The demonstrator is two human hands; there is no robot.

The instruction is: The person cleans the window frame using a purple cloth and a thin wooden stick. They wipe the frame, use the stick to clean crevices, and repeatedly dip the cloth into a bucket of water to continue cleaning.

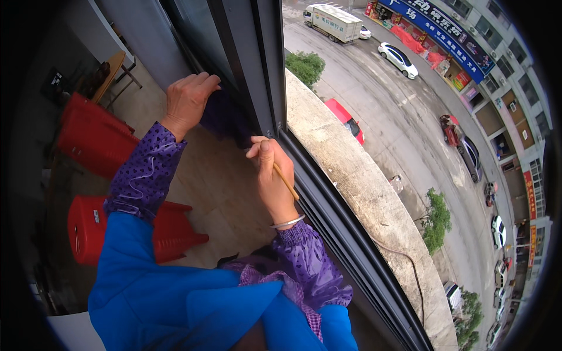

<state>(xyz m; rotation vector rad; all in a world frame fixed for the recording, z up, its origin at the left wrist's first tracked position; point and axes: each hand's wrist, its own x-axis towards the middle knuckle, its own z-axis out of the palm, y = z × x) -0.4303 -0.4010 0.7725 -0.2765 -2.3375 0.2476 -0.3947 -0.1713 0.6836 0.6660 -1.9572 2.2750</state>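
Note:
My left hand [189,102] is raised by the dark metal window frame [248,66], its fingers curled over the upper end of a dark purple cloth [225,115]. The cloth hangs along the frame's inner side, down to the fingertips of my right hand [274,175]. A thin wooden stick [286,182] is gripped in that right hand, one end pointing back over the wrist. Its other end is hidden by the fingers and cloth. Right beside this hand runs the black window track [342,219], below the sash's bottom corner.
Outside the track lies a rough concrete ledge [351,175], with a thin cable [412,259] across it. Far below is a street [395,118] with parked vehicles. Indoors, red plastic stools [99,136] stand on the tiled floor [219,175] to the left, near a wooden table [109,74].

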